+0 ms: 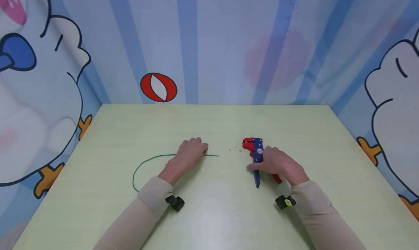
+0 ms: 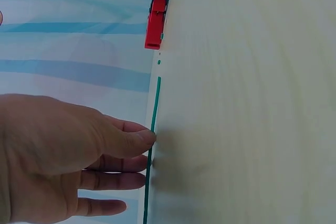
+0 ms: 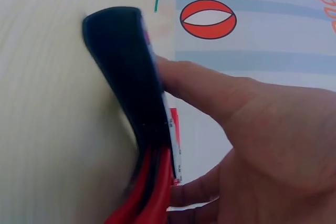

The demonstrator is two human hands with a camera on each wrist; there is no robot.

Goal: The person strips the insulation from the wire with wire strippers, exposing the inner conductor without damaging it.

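A thin green wire (image 1: pixel 157 156) curves over the tabletop at left, and its straight end pokes out to the right of my left hand (image 1: pixel 191 153). In the left wrist view, the thumb and index finger pinch the wire (image 2: pixel 156 100) a little behind its tip. My right hand (image 1: pixel 279 162) grips a wire stripper (image 1: pixel 258 153) with a blue body and red jaws, thumb against the blue handle (image 3: pixel 123 66) and fingers on the far side. The stripper's red head faces left, towards the wire; the hand partly hides its red handle.
Tiny dark scraps (image 1: pixel 240 150) lie on the pale table (image 1: pixel 212 221) between the wire tip and the stripper. A printed cloth backdrop (image 1: pixel 222 42) stands along the table's back and sides.
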